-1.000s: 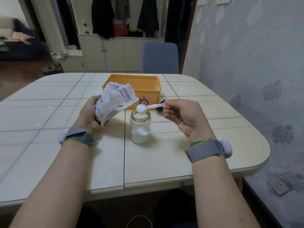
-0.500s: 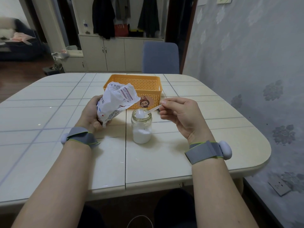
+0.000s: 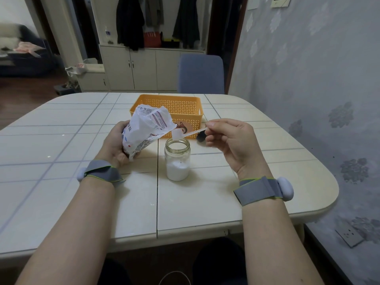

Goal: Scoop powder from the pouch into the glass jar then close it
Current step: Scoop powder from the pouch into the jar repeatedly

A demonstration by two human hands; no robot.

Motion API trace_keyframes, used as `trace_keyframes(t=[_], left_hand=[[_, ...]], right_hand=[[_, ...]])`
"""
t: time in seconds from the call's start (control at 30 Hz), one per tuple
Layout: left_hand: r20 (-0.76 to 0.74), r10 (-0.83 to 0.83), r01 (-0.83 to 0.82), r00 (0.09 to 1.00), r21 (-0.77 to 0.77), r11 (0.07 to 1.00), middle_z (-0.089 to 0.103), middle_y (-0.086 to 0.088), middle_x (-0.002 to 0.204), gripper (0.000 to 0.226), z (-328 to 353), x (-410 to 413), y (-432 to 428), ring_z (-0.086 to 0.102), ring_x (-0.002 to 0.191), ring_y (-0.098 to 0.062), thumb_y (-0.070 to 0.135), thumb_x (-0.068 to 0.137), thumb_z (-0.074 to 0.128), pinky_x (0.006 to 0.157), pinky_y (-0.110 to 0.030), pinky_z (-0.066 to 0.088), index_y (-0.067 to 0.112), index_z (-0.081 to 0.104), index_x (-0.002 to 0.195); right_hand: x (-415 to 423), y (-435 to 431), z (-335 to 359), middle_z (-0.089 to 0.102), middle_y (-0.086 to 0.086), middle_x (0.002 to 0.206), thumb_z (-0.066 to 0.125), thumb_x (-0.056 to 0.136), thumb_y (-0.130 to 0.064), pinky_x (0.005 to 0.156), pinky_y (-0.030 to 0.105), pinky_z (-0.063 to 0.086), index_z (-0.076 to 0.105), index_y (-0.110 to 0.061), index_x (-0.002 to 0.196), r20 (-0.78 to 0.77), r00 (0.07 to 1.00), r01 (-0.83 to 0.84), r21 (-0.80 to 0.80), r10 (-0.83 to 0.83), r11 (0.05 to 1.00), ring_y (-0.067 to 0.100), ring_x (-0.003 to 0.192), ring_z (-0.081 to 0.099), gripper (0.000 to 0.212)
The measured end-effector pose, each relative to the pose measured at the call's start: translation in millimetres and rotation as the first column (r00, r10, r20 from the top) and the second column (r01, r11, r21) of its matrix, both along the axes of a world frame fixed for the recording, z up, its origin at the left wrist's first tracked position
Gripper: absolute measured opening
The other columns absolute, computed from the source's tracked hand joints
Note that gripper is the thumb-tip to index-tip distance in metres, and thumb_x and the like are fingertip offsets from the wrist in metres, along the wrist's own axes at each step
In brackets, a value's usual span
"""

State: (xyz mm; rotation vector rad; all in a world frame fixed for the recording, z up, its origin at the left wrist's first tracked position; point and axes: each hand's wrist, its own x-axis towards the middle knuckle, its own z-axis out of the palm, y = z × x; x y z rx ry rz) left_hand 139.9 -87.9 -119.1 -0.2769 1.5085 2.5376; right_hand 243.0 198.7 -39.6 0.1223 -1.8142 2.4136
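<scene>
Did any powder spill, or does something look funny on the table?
Nothing really stands out. The jar stands upright and open, powder inside. The pouch is crumpled and tilted, but the left hand grips it. No clear spill on the table.

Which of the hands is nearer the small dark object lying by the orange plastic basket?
Right. The right hand, pinching the white plastic spoon, hovers just beside the small dark object. The left hand grips the white printed pouch beyond the clear glass jar.
</scene>
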Motion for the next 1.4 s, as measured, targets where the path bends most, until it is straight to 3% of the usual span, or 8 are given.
trace_keyframes(t=[0.33,0.43,0.6,0.73,0.83,1.0,1.17,1.4], left_hand=[[-0.009,-0.007,0.008,1.000,0.037,0.999,0.062,0.004,0.061,0.024,-0.4,-1.7,-0.4,0.058,0.044,-0.016,0.040,0.091,0.053,0.037,-0.019,0.044,0.024,0.066,0.079],[-0.012,-0.018,0.019,1.000,0.094,0.995,0.061,0.006,0.066,0.017,-0.4,-2.1,-4.3,0.059,0.048,-0.014,0.040,0.089,0.055,0.038,-0.020,0.045,0.026,0.065,0.085],[-0.024,-0.048,0.051,0.999,0.148,0.988,0.064,0.008,0.070,0.016,-1.3,-4.7,-3.8,0.062,0.053,-0.013,0.040,0.086,0.060,0.040,-0.020,0.048,0.026,0.066,0.091],[-0.046,-0.054,0.059,0.997,0.114,0.992,0.062,0.007,0.062,0.024,4.2,0.8,3.5,0.060,0.045,-0.013,0.045,0.093,0.053,0.034,-0.019,0.044,0.026,0.067,0.090],[-0.105,0.001,-0.003,0.994,-0.020,1.000,0.059,0.003,0.057,0.038,11.2,7.7,13.7,0.053,0.037,-0.016,0.049,0.101,0.040,0.034,-0.017,0.039,0.021,0.064,0.094],[-0.116,0.066,-0.070,0.991,-0.035,0.997,0.074,-0.001,0.087,0.060,12.0,6.1,17.5,0.068,0.060,-0.019,0.067,0.100,0.029,0.048,-0.021,0.051,0.025,0.067,0.119],[-0.089,0.056,-0.060,0.994,-0.038,0.997,0.075,-0.008,0.103,0.081,11.8,12.4,15.3,0.072,0.070,-0.024,0.081,0.094,0.020,0.056,-0.029,0.057,0.025,0.068,0.127],[-0.152,0.036,-0.027,0.988,0.063,0.998,0.068,-0.004,0.069,0.055,14.2,13.9,15.3,0.061,0.043,-0.020,0.060,0.102,0.033,0.038,-0.019,0.044,0.016,0.064,0.114]], right_hand=[[-27.8,-42.2,24.2,0.068,0.013,0.068,0.069,0.093,-0.005,0.051,0.027,0.057,0.070,0.006,0.088,-0.084,0.993,-0.077,0.114,0.087,0.991,0.020,0.052,0.063,0.012],[-39.3,-62.1,20.3,0.067,0.006,0.066,0.071,0.093,-0.012,0.049,0.028,0.052,0.073,0.000,0.086,-0.151,0.988,0.006,0.305,0.042,0.952,0.017,0.049,0.056,0.015],[-55.5,-82.0,20.6,0.071,-0.001,0.081,0.069,0.093,-0.030,0.071,0.047,0.061,0.067,-0.021,0.074,-0.226,0.974,0.160,0.627,-0.019,0.763,0.023,0.067,0.066,0.022],[-54.0,-85.6,25.1,0.071,0.010,0.076,0.064,0.098,-0.021,0.063,0.054,0.062,0.066,-0.006,0.082,-0.154,0.988,0.115,0.615,-0.024,0.780,0.031,0.057,0.072,0.022],[-50.8,-89.6,32.4,0.065,0.006,0.068,0.065,0.097,-0.021,0.069,0.047,0.061,0.067,-0.003,0.080,-0.270,0.962,0.218,0.638,-0.050,0.739,0.033,0.069,0.071,0.024],[-39.5,-103.7,34.1,0.066,0.001,0.080,0.061,0.098,-0.018,0.066,0.033,0.050,0.067,-0.010,0.086,-0.458,0.889,0.320,0.624,0.001,0.713,0.019,0.078,0.062,0.016],[-41.1,-111.2,19.4,0.068,0.006,0.078,0.063,0.098,-0.017,0.067,0.044,0.053,0.068,-0.004,0.088,-0.523,0.852,0.349,0.576,0.005,0.739,0.024,0.076,0.064,0.017],[-43.9,-95.7,14.2,0.065,-0.001,0.072,0.071,0.092,-0.029,0.059,0.039,0.050,0.074,-0.013,0.082,-0.719,0.694,0.547,0.556,0.032,0.626,0.017,0.067,0.055,0.019]])
